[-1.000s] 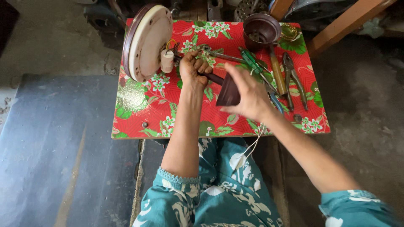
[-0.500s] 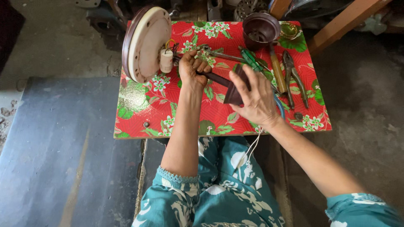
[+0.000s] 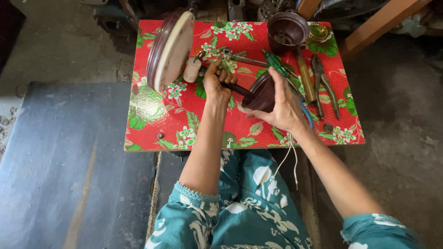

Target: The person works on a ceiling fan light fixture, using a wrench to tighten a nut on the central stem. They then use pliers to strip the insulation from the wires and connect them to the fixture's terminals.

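My left hand (image 3: pixel 217 83) is closed around a dark rod (image 3: pixel 235 88) that runs from a round cream and brown fan motor housing (image 3: pixel 170 48) standing on edge. My right hand (image 3: pixel 284 103) grips a dark brown cone-shaped cover (image 3: pixel 261 93) that sits on the same rod, just right of my left hand. A white wire (image 3: pixel 285 159) hangs down from under my right hand toward my lap. Both hands work over a small table with a red flowered cloth (image 3: pixel 184 120).
A dark brown cup (image 3: pixel 287 31) stands at the table's far edge. Green-handled screwdrivers (image 3: pixel 277 63), a wooden-handled tool (image 3: pixel 306 78) and pliers (image 3: pixel 323 85) lie at the right. A small screw (image 3: pixel 160 135) lies near the front left. A grey mat (image 3: pixel 69 166) covers the floor at left.
My right hand with the brown cover has shifted slightly along the rod toward my left hand. The left hand keeps its grip on the rod.
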